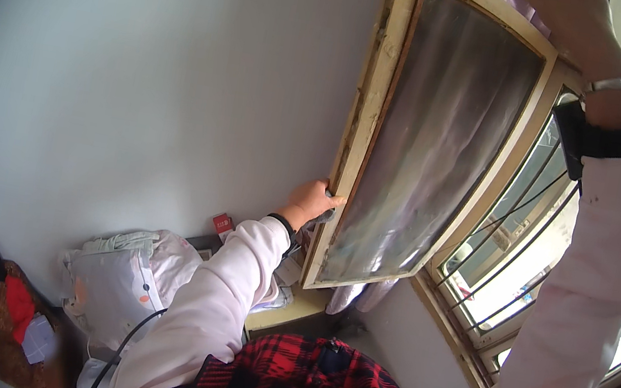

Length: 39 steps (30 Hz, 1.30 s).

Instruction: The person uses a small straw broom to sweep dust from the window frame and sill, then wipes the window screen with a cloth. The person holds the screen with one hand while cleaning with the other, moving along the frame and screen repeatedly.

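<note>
An opened wooden window sash [364, 141] with a glass pane [453, 126] stands in front of me, swung inward near the wall. Its pale paint is worn along the outer edge. My left hand [307, 201] grips that edge low down, the thumb on the front face. A dark grey item, perhaps a cloth [326, 217], shows beneath the fingers. High at the upper right, my right hand [576, 29] reaches up near the top of the sash. Its fingers run out of the picture, so what they touch is hidden. A pinkish curtain [355, 295] hangs behind the sash.
Right of the sash is the window frame [449, 324] with metal bars [513, 261]. Below stands a yellowish tabletop [296, 313] with papers. A stuffed pale fabric bundle [114, 284] and a red box [223, 222] lie by the wall. Clothes [20, 305] are at lower left.
</note>
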Tool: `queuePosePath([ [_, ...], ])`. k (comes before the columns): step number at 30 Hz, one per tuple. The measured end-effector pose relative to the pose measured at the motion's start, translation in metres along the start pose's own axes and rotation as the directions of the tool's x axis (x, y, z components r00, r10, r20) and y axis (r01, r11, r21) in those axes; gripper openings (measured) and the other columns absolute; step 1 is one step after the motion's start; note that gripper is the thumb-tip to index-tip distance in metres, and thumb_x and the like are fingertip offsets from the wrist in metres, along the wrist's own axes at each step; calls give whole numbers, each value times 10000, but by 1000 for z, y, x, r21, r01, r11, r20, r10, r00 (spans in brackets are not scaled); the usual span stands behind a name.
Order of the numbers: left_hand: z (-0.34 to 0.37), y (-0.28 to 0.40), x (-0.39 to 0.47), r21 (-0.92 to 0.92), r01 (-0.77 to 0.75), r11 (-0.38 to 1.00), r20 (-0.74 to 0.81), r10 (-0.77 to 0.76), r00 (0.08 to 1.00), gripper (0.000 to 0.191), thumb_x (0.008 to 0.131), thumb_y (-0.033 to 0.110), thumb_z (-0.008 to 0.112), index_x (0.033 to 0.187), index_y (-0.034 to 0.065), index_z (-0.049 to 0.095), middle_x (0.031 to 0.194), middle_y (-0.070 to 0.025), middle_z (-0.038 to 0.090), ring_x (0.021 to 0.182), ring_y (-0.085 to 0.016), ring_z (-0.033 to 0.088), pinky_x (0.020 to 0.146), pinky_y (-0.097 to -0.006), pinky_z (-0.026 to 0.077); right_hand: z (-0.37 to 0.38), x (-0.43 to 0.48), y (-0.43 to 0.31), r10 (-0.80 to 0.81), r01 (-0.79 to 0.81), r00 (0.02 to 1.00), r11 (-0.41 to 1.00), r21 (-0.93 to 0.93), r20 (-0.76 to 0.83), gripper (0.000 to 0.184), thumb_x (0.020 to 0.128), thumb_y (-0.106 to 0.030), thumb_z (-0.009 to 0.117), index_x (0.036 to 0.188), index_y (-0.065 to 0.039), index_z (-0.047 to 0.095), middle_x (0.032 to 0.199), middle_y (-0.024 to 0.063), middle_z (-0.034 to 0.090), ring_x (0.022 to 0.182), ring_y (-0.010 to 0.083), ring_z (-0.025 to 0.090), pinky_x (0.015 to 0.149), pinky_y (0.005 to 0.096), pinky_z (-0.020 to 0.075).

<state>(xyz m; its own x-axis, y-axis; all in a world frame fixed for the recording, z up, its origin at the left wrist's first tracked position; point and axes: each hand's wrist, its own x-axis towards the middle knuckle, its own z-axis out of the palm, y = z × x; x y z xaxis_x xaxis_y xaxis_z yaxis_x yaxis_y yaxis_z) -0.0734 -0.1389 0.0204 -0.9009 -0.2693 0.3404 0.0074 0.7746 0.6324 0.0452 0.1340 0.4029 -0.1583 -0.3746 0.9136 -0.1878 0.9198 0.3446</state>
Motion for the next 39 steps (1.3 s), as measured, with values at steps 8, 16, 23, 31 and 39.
queuePosePath([
  [8,1,3,-9,-46,-26,999,-5,25,1000,459,693,438,671,965,71,633,894,-123,653,829,-286,616,728,-362,472,15,-5,89,-145,132,989,958,253,35,441,717,-261,615,1138,-145,553,884,118,639,797,287,617,737,365,470],
  [16,5,-2,-8,-111,-25,994,-15,24,1000,455,692,433,678,943,57,630,891,-136,652,819,-299,621,723,-379,483,51,39,258,-133,205,931,961,-186,341,393,760,-13,554,1133,-133,537,1000,102,606,877,218,585,755,325,484],
  [23,-2,8,-25,-47,-41,998,-32,40,999,469,679,465,665,924,68,630,878,-125,652,810,-298,621,708,-388,485,93,44,246,-126,179,968,952,-247,216,414,753,7,535,1135,-151,547,1072,28,600,999,251,565,905,345,432],
  [31,8,35,-62,47,-120,992,-57,123,991,387,678,447,663,841,96,653,801,-109,649,724,-293,618,652,-376,490,112,67,190,-28,167,902,942,-290,430,388,640,-69,636,1023,-124,604,998,77,609,901,266,584,823,331,456],
  [39,14,36,-74,31,-133,991,-55,134,989,432,672,464,665,829,64,628,793,-120,647,735,-302,623,648,-394,493,-8,72,232,-14,-59,906,985,160,422,616,558,-34,588,1164,-140,555,807,63,598,636,151,556,559,270,480],
])
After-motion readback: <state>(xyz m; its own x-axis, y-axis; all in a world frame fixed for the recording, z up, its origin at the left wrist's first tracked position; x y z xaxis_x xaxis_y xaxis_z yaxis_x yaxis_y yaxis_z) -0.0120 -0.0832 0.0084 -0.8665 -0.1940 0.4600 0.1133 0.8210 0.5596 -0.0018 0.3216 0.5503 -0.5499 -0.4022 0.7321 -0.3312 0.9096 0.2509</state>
